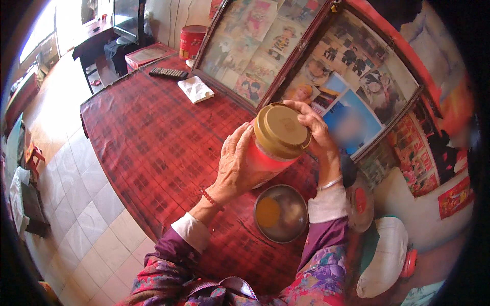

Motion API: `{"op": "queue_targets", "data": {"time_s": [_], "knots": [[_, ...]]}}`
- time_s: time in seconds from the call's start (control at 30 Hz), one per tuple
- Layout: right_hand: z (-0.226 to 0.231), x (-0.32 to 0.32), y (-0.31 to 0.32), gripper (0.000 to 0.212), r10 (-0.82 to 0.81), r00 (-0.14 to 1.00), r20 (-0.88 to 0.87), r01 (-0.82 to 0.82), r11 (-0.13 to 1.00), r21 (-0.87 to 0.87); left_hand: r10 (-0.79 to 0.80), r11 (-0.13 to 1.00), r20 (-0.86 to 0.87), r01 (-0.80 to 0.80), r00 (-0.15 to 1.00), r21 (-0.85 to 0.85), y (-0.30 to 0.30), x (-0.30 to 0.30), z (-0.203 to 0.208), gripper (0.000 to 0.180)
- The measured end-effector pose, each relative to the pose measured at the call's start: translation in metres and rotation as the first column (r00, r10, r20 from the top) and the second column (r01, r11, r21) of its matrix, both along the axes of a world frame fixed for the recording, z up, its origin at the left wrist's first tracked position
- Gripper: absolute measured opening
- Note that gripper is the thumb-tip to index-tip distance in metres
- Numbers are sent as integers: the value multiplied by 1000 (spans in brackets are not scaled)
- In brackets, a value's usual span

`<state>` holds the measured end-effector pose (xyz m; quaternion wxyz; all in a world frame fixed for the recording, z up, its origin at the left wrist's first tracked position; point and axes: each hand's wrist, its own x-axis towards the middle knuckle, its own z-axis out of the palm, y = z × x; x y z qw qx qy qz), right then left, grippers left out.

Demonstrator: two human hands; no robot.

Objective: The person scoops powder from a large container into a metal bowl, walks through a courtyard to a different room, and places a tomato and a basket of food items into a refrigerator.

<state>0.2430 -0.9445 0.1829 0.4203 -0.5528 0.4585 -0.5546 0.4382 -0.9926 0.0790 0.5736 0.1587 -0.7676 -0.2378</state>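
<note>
A plastic jar with a wide brown lid is tilted above the table in both my hands. Around its clear, red-tinted body my left hand is closed, a red bead bracelet on the wrist. My right hand grips the lid's rim from the right side. The lid sits on the jar's mouth. Just below the jar, nearer to me, stands a round metal bowl. A yellow-brown round patch shows inside it; whether that is a reflection I cannot tell.
A red plaid cloth covers the table. Framed photo panels lean along its far side. Toward the far left lie a remote control and a white paper packet, near a red tin. A white bag is at right.
</note>
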Motion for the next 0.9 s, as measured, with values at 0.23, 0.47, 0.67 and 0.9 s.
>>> {"op": "queue_targets", "data": {"time_s": [0.23,0.47,0.67,0.9], "knots": [[7,-22,-28,41,-449,649,-615,338,893,-296,55,998,32,-54,998,-20,-8,6,-3,89],[-21,14,29,30,-694,585,-420,595,719,-359,205,978,73,-207,976,15,13,-14,-21,112],[-15,12,19,25,-556,814,-170,516,825,-229,170,981,30,-172,985,89,10,-13,-18,107],[7,-19,-14,25,-240,948,-208,230,970,-74,154,986,-4,-154,988,65,4,-10,-13,102]]}}
